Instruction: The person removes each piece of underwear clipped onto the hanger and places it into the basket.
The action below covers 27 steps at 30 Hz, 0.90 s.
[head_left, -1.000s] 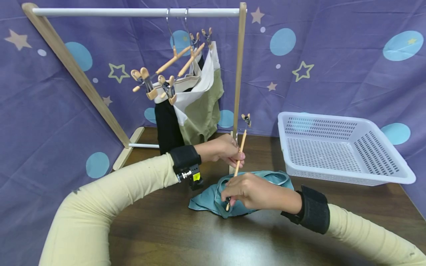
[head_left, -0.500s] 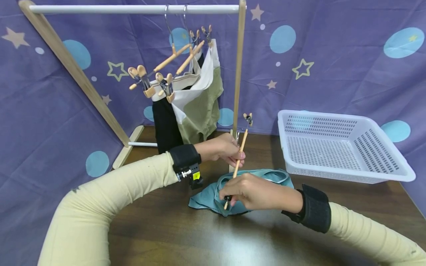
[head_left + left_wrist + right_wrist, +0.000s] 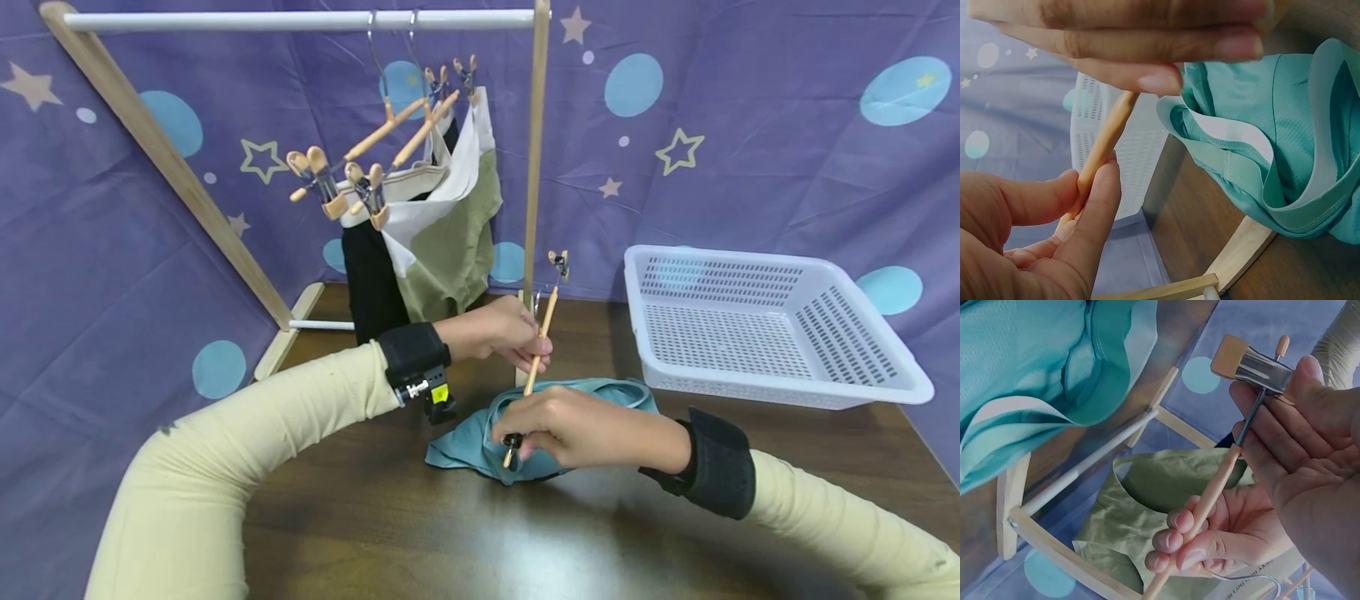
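A clip hanger [image 3: 550, 308] with a wooden bar is held over the table, slanting toward me. My left hand [image 3: 510, 329] pinches the middle of its bar between thumb and fingers, near the metal hook. At the near end my right hand [image 3: 588, 427] holds the clip [image 3: 1263, 369], thumb on one side and fingers behind it. This clip's padded jaws have no cloth between them in the right wrist view. The far clip [image 3: 559, 263] hangs free. Beneath the right hand lies a crumpled teal garment [image 3: 461, 448] with a light-lined waistband [image 3: 1229, 134].
A drying rack with a white rail [image 3: 225, 21] stands at the left. Two clip hangers on it carry a black garment [image 3: 371, 283] and an olive-and-white one [image 3: 453, 258]. On the right sits a white perforated basket [image 3: 780, 392]. The rack's upright [image 3: 536, 167] rises behind the left hand.
My right hand has turned slightly at the near clip, so more of the clip shows. The left hand keeps its pinch on the bar. The head view has tilted a little.
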Each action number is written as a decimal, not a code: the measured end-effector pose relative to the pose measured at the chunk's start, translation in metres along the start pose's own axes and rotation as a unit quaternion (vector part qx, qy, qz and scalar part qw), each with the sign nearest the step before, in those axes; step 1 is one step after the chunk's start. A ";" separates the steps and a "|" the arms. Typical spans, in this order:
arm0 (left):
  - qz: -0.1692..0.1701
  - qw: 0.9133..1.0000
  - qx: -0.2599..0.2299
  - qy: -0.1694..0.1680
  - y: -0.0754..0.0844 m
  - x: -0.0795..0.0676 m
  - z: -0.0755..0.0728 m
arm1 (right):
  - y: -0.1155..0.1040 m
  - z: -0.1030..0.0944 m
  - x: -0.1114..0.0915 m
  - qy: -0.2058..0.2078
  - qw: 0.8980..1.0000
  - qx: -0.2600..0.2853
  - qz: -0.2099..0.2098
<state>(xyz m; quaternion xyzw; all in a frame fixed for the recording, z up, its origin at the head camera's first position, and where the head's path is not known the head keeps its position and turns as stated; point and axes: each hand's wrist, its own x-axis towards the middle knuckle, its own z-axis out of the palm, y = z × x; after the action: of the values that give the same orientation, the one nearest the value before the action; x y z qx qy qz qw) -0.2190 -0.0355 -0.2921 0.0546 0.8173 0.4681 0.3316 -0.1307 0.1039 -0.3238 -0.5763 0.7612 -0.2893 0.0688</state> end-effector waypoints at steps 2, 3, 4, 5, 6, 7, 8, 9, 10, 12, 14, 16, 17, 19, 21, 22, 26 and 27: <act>0.003 1.000 -0.004 0.000 0.000 0.000 0.000 | -0.001 -0.002 -0.001 -0.004 1.000 -0.009 0.001; 0.003 1.000 -0.006 -0.001 0.000 0.000 0.000 | -0.002 -0.003 -0.002 -0.007 1.000 -0.015 0.001; 0.003 1.000 -0.010 -0.002 0.000 0.000 0.000 | -0.003 -0.005 -0.002 -0.009 1.000 -0.020 0.001; 0.003 1.000 -0.012 -0.002 0.000 0.000 0.000 | -0.004 -0.006 -0.003 -0.009 1.000 -0.025 -0.001; 0.003 1.000 -0.013 -0.003 -0.001 -0.001 0.000 | -0.005 -0.008 -0.003 -0.010 1.000 -0.029 -0.004; 0.003 1.000 -0.016 -0.004 -0.001 -0.001 -0.001 | -0.006 -0.010 -0.004 -0.010 0.999 -0.034 -0.007; 0.003 1.000 -0.018 -0.005 -0.001 -0.001 -0.001 | -0.006 -0.012 -0.005 -0.006 0.999 -0.041 -0.013; 0.002 1.000 -0.019 -0.004 -0.001 -0.001 -0.001 | -0.007 -0.014 -0.005 0.001 0.999 -0.048 -0.018; 0.001 1.000 -0.022 -0.004 -0.002 -0.001 -0.001 | -0.007 -0.017 -0.006 0.011 0.998 -0.056 -0.023; -0.001 1.000 -0.022 0.000 -0.003 -0.001 -0.002 | -0.008 -0.024 -0.008 0.036 0.996 -0.069 -0.031; -0.003 1.000 -0.020 0.004 -0.005 -0.001 -0.004 | -0.007 -0.031 -0.011 0.065 0.993 -0.086 -0.035; -0.005 1.000 -0.022 0.008 -0.006 -0.002 -0.005 | -0.006 -0.038 -0.014 0.091 0.991 -0.095 -0.029; -0.004 1.000 -0.022 0.010 -0.007 -0.003 -0.006 | -0.005 -0.041 -0.015 0.100 0.990 -0.098 -0.022; -0.005 1.000 -0.029 0.007 -0.008 -0.004 -0.008 | -0.003 -0.045 -0.019 0.109 0.988 -0.106 -0.002; -0.006 0.999 -0.036 0.003 -0.009 -0.006 -0.010 | 0.001 -0.048 -0.022 0.109 0.988 -0.108 0.025; -0.007 0.999 -0.037 0.002 -0.009 -0.007 -0.010 | 0.002 -0.048 -0.024 0.103 0.988 -0.110 0.041; -0.012 1.000 -0.027 -0.003 -0.009 -0.010 -0.012 | 0.012 -0.043 -0.032 0.070 0.985 -0.125 0.098; -0.013 1.000 -0.024 -0.004 -0.009 -0.010 -0.013 | 0.015 -0.040 -0.034 0.060 0.983 -0.129 0.113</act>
<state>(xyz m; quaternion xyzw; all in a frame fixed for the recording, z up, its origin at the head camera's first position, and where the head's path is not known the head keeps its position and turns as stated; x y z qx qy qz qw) -0.2166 -0.0538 -0.2903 0.0376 0.8054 0.4825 0.3421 -0.1496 0.1520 -0.3060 -0.4725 0.8550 -0.2130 -0.0195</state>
